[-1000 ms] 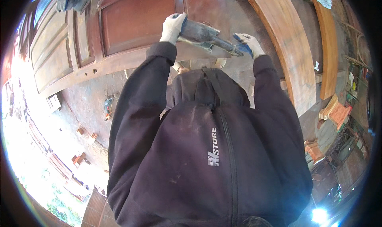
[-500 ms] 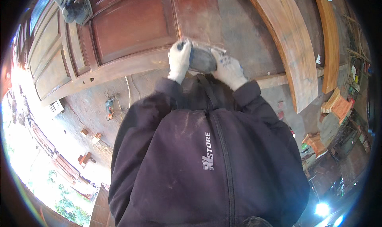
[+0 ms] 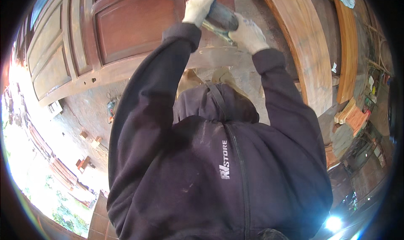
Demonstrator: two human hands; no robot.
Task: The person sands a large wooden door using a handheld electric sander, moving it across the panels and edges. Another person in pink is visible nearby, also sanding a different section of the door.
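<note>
Raised since half a second ago, now higher and further over the wooden door [image 3: 126, 33]: left hand [image 3: 198, 7] and right hand [image 3: 249, 34], both in white gloves, closed around a dark grey power tool [image 3: 221, 17]. Held between the two grips, left at its far end, right at its near end, over the door's lower rail by the right-hand panel. Beyond, to the right, curved wooden beams [image 3: 303, 42] leaning across the floor.

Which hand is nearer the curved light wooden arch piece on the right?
Right. The right gloved hand grips the grey power tool beside the curved light wooden arch piece; the left gloved hand holds the tool's far end.
</note>
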